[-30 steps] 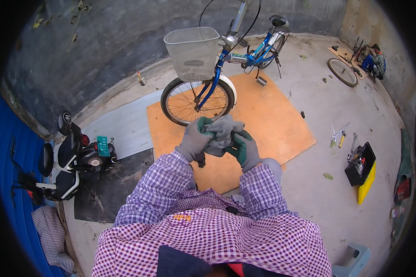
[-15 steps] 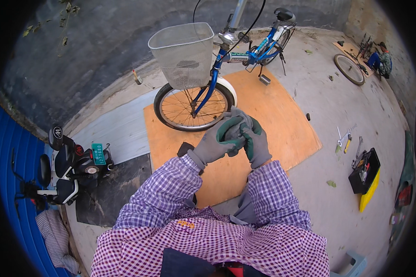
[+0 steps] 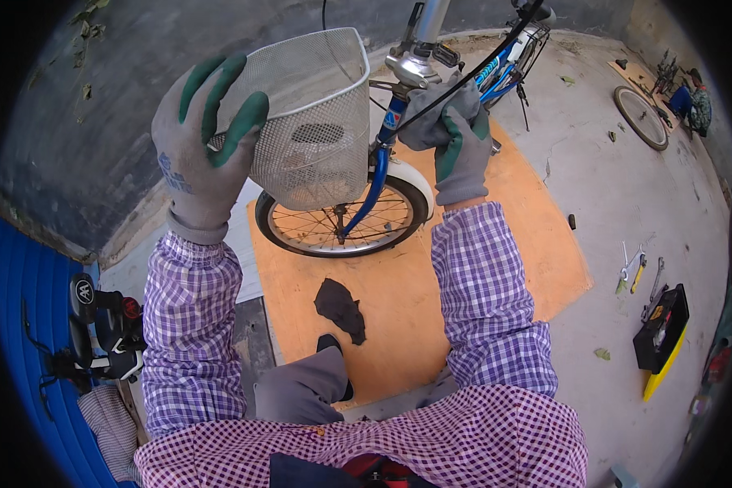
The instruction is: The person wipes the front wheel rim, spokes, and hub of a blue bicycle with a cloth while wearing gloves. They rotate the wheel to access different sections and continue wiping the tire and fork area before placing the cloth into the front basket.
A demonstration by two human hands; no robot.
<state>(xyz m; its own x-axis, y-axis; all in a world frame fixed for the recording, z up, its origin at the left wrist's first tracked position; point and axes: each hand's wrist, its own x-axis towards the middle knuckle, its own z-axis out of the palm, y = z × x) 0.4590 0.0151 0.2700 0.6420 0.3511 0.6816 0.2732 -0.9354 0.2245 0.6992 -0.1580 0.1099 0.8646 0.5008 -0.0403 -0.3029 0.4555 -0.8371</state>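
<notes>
A blue folding bicycle stands before me with a light wire-mesh basket on its front. My left hand, in a grey glove with green fingers, is raised at the basket's left side. Its fingers are spread and hold nothing; whether they touch the mesh I cannot tell. Gloved the same way, my right hand grips a bunched grey rag beside the head tube, just behind the basket. Whether the rag touches the frame is not clear. The front wheel rests below, its white mudguard partly showing.
Under the bicycle lies an orange board with a dark cloth near my foot. To the right are wrenches and a black toolbox. A scooter stands at left. Far right, a person sits by another wheel.
My hands were together around the grey rag; they have parted. The left rose to the basket's left side, while the right carried the rag up beside the head tube. My view has shifted.
</notes>
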